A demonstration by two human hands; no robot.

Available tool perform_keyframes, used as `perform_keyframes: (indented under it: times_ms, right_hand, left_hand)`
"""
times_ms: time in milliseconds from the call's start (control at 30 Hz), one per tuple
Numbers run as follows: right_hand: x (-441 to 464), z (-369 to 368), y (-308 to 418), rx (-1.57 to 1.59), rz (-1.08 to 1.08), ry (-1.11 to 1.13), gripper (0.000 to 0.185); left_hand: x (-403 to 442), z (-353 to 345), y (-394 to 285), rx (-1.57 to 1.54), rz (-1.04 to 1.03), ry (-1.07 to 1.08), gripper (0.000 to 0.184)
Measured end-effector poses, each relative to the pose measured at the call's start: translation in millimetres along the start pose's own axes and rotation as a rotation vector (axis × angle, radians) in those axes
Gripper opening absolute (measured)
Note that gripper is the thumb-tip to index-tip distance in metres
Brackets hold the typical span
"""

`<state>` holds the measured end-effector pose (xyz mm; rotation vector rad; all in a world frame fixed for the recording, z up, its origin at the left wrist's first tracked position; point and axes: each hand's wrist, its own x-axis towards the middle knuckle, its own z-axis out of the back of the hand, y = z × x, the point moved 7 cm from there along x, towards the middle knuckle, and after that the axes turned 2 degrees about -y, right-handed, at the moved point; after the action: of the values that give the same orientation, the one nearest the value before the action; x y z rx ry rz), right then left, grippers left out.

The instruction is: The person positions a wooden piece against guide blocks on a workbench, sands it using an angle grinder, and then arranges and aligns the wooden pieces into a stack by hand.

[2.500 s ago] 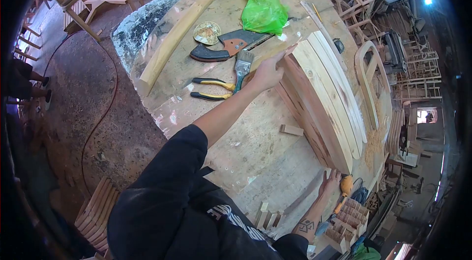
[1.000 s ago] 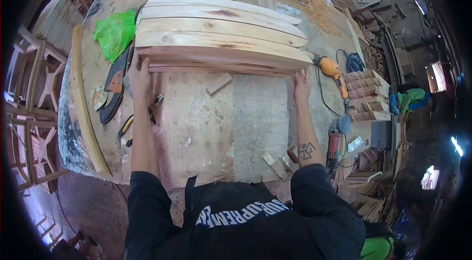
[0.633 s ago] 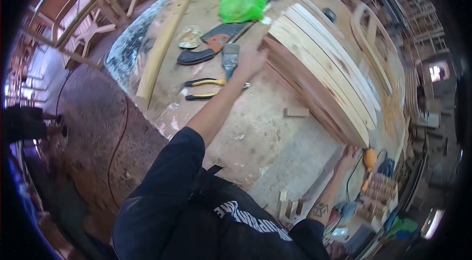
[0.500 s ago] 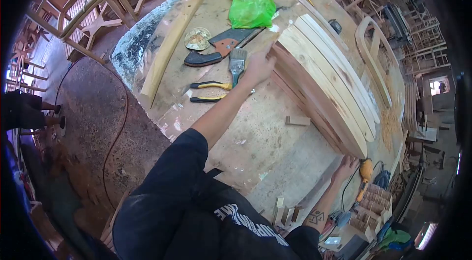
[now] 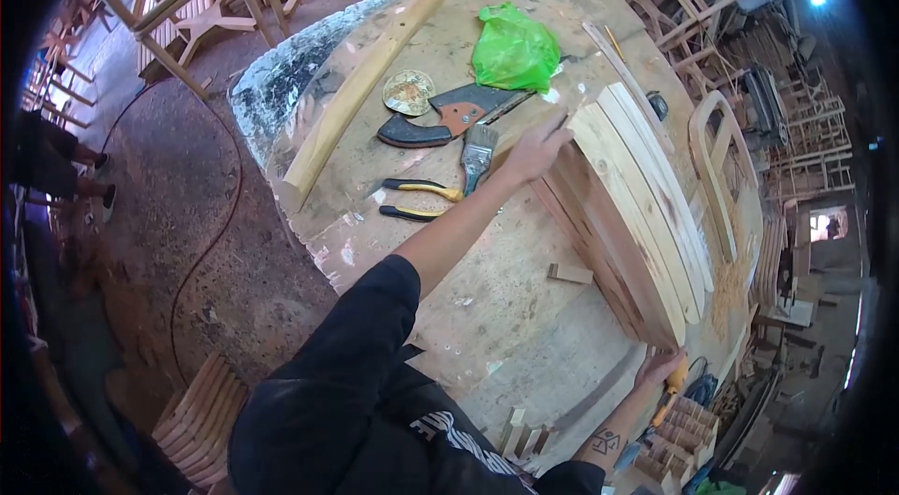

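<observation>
Several curved wooden pieces (image 5: 646, 200) lie side by side as a stack on the worktable (image 5: 440, 298). At the stack's upper left end is my left hand (image 5: 536, 156), its fingers against the end of the wood. My right hand (image 5: 661, 368) touches the lower right end, its fingers partly hidden by the wood. Beside my left hand lie a brush (image 5: 478, 150), pliers with yellow and black handles (image 5: 421, 198) and a handsaw (image 5: 448, 118). A small wood block (image 5: 570, 273) rests near the stack's inner side.
A green plastic bag (image 5: 514, 49), a long wooden piece (image 5: 375, 83), a round lid (image 5: 408, 92) and a tape measure (image 5: 657, 104) lie on the table. An orange power tool (image 5: 670, 392) sits by my right hand. Chair frames (image 5: 201, 3) and another person's legs (image 5: 89, 172) appear leftward.
The view swung toward the right end of the stack, then back left. Both hands stay at the two ends of the wooden pieces, and the tools lie as before.
</observation>
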<state>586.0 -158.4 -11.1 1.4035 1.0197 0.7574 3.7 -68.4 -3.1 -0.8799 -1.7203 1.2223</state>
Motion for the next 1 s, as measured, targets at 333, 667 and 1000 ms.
perform_keyframes:
  times_ms: [333,667,1000]
  right_hand:
    - [0.3,-16.4,18.0,-0.127,0.012,-0.074,0.071]
    - [13.4,13.4,14.5,-0.256,-0.05,-0.112,0.061]
    - [11.3,-28.3,37.2,-0.081,-0.086,-0.026,0.048]
  left_hand:
    - [0.0,-0.4,-3.5,0.034,0.023,0.056,0.075]
    - [5.9,-11.9,5.9,0.007,0.026,0.086,0.062]
    - [5.9,-12.3,5.1,-0.082,0.055,0.096,0.055]
